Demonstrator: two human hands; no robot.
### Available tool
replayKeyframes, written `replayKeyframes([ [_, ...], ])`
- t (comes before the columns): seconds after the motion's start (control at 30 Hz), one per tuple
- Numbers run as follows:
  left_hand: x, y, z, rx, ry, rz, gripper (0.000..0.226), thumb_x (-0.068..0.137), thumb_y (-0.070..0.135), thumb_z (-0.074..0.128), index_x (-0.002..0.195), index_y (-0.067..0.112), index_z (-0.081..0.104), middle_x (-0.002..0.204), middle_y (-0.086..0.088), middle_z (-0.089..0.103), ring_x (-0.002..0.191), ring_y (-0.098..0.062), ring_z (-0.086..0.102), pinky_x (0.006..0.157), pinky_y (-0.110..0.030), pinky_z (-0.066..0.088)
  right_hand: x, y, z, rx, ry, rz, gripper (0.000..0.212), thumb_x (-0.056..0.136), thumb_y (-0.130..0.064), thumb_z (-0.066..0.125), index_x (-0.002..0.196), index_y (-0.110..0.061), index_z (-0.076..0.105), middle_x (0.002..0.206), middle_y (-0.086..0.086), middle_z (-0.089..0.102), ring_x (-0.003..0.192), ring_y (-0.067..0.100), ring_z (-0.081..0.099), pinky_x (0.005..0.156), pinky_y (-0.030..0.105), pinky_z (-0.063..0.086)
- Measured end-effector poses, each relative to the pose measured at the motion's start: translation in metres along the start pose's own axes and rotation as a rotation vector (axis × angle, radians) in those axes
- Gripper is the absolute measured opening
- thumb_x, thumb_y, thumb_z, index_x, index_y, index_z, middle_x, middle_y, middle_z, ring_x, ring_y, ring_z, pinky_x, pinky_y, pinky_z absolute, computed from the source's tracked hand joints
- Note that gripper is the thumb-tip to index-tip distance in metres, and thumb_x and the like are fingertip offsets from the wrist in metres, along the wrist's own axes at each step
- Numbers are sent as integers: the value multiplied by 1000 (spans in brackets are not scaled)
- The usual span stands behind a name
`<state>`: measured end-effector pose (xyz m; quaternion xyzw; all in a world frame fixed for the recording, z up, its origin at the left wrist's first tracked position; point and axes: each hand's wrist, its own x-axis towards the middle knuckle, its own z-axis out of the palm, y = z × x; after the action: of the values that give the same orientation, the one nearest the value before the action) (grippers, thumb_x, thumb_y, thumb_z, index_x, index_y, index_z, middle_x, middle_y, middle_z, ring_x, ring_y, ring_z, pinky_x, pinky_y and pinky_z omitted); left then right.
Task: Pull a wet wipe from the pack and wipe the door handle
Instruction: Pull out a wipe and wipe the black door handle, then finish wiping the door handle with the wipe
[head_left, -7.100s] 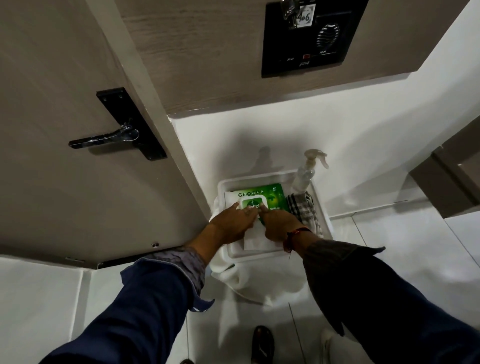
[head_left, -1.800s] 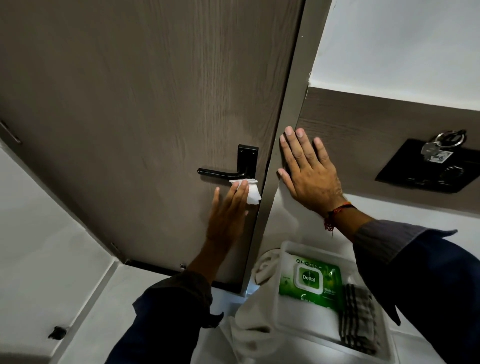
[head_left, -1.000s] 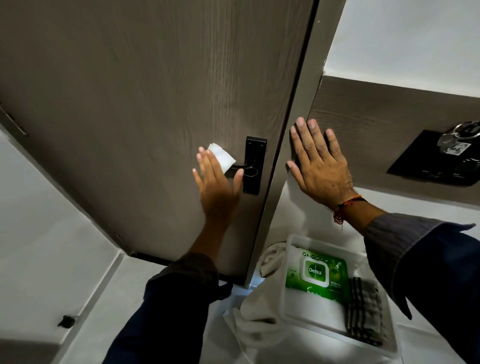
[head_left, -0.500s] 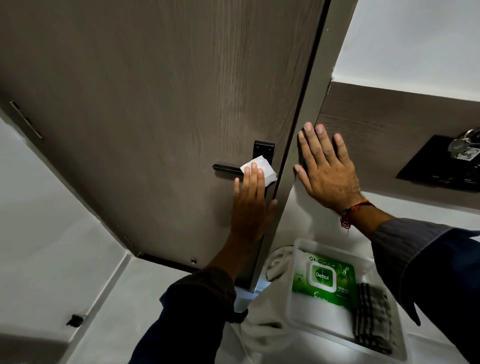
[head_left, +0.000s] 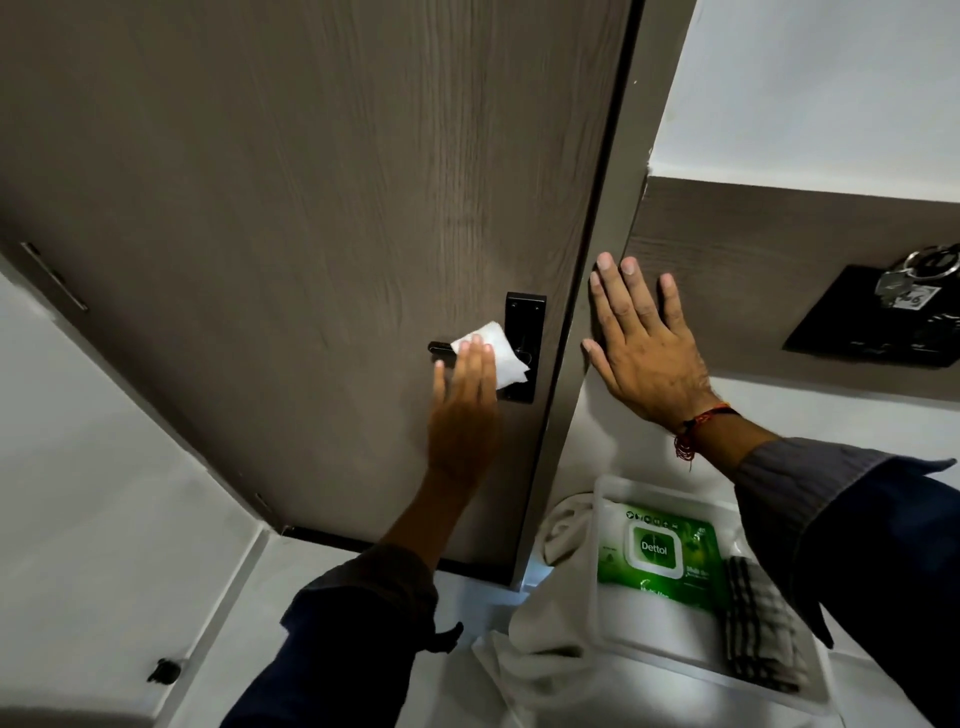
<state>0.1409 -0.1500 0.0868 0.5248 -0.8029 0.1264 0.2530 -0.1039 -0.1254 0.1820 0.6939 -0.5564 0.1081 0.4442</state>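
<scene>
A black lever door handle (head_left: 440, 348) with its black backplate (head_left: 524, 322) sits on the brown wooden door. My left hand (head_left: 464, 410) presses a folded white wet wipe (head_left: 493, 353) against the lever, covering most of it; only the lever's left tip shows. My right hand (head_left: 644, 348) lies flat, fingers spread, on the door frame and wall panel to the right of the handle. The green wet wipe pack (head_left: 657, 553) lies with its lid closed in a white tray on the floor below.
The white tray (head_left: 608, 499) also holds a checked cloth (head_left: 756, 623) and sits on a white towel (head_left: 535, 639). A black wall panel with keys (head_left: 883, 317) is at the right. A black doorstop (head_left: 165, 670) sits on the white floor at lower left.
My left hand has slid the wipe back and forth along the lever: out to its left end, then near the backplate, now slightly left again. My right hand stayed on the frame.
</scene>
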Motion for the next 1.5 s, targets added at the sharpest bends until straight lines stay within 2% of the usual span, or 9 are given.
replayKeyframes([
  [0.2, 32, -18, -35, -180, 144, 169, 29, 89, 4, 70, 117, -1, 72, 112, -18, 75, 103, -38, 70, 92, -52, 56, -8, -32, -27, 265, -102, -22, 65, 99, -24, 49, 159, 1, 38, 169, 24, 25, 158, 37, 25, 129, 60, 20],
  [0.3, 56, -23, -53, -286, -15, 104, 11, 91, 11, 69, 101, 7, 72, 100, -9, 72, 97, -35, 63, 83, -44, 46, -21, -68, -39, 682, -316, 116, 41, 103, -20, 52, 140, -7, 59, 138, 12, 61, 126, 27, 62, 104, 36, 53],
  [0.53, 67, -40, -50, -436, -229, -66, 30, 97, 30, 63, 125, 20, 64, 117, -8, 63, 113, -32, 56, 93, -43, 46, -12, -121, -37, 1744, -658, 1282, 60, 101, -33, 67, 152, -10, 46, 130, 7, 66, 120, 25, 66, 105, 39, 56],
  [0.67, 47, -37, -58, -544, 34, 86, 16, 92, 9, 65, 105, 19, 70, 94, -2, 66, 86, -23, 62, 73, -39, 54, -17, -125, -41, 1972, -580, 1461, 61, 99, -28, 70, 153, -13, 45, 144, 12, 62, 130, 29, 63, 115, 48, 49],
  [0.87, 2, 16, -56, -1331, -475, -269, 42, 84, -2, 77, 122, 5, 61, 82, -6, 74, 70, -14, 73, 63, -26, 60, -69, -104, -53, 2248, -524, 1516, 47, 99, 2, 60, 145, -3, 56, 141, 23, 65, 131, 35, 62, 117, 49, 45],
  [1.13, -43, 107, -19, -1519, -860, -607, 46, 88, 3, 74, 129, 6, 54, 116, -18, 66, 90, -28, 70, 60, -30, 61, -183, -50, -58, 1950, -538, 1763, 17, 90, 9, 69, 99, -4, 77, 96, 17, 79, 73, 27, 78, 71, 35, 67],
  [1.33, -72, 157, 22, -1168, -808, -441, 41, 82, -5, 75, 105, 18, 50, 76, -11, 60, 66, -26, 61, 59, -38, 56, -239, -26, -52, 1717, -632, 1845, 21, 87, 16, 68, 102, 3, 68, 77, 19, 76, 55, 27, 74, 53, 34, 64],
  [1.43, -89, 177, 36, -758, -872, -242, 33, 78, 7, 80, 96, 20, 55, 83, -7, 63, 77, -28, 63, 73, -40, 57, -259, -25, -40, 1321, -929, 1602, 24, 80, 15, 75, 97, 0, 66, 65, 17, 69, 41, 18, 64, 42, 28, 57],
  [1.5, -102, 185, 39, -524, -957, -87, 27, 80, 17, 80, 98, 20, 59, 98, -6, 64, 92, -28, 65, 75, -34, 53, -268, -28, -34, 1064, -1112, 1312, 26, 77, 4, 81, 100, -1, 71, 88, 18, 74, 63, 24, 71, 52, 29, 58],
])
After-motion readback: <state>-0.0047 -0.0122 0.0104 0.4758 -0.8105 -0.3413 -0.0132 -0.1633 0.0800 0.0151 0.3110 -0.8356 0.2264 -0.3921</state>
